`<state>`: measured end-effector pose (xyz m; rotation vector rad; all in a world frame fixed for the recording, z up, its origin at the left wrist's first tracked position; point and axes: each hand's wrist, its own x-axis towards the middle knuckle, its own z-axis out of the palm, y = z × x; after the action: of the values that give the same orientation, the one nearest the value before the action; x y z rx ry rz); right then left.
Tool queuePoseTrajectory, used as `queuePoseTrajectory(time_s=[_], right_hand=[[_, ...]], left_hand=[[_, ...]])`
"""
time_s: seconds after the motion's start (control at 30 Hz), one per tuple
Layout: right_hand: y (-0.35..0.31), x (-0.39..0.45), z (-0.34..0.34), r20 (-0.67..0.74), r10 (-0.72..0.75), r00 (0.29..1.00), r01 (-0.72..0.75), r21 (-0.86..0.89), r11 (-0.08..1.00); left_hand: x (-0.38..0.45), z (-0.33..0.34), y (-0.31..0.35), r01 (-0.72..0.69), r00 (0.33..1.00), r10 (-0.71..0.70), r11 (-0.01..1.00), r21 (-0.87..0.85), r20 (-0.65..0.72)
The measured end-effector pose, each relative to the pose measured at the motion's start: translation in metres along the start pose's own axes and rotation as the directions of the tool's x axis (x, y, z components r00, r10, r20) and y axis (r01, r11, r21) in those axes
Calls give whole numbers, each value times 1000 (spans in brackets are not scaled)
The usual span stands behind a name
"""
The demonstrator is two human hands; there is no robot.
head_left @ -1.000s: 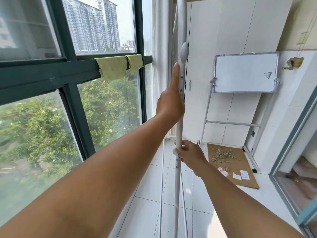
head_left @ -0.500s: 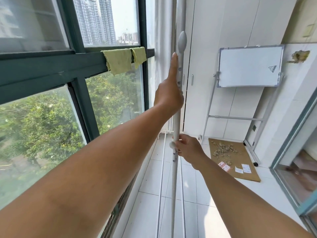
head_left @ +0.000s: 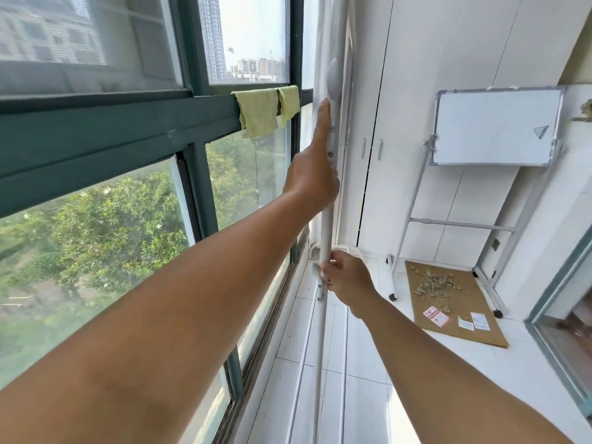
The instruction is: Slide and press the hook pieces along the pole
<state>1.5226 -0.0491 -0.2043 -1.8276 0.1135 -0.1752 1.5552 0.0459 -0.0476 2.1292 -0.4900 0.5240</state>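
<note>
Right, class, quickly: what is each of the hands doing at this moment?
Left hand: grips the upright white pole, index finger straight up along it.
Right hand: grips the same pole lower down.

A white tiled floor (head_left: 362,392) carried everything. At the far right a flat sheet of brown cardboard (head_left: 461,318) lay directly on the tiles, with a heap of pale crumbly lumps (head_left: 436,282) on its far part and several small printed labels (head_left: 455,319) nearer. The whiteboard stand (head_left: 413,200) rested its castors on the floor just beside the cardboard's far left edge. The white pole (head_left: 321,331) met the floor near the window.
</note>
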Motion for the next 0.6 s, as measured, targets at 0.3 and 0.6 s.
queuePoseTrajectory(time_s=[0.3, 0.6], right_hand=[[-17, 0, 47, -60, -6, 998, 3, -56, 998], [-19, 4, 63, -83, -29, 996, 19, -122, 992]], left_hand=[[1, -32, -23, -5, 1000, 5, 1000, 20, 17], [7, -46, -40, 8, 999, -6, 999, -34, 40]])
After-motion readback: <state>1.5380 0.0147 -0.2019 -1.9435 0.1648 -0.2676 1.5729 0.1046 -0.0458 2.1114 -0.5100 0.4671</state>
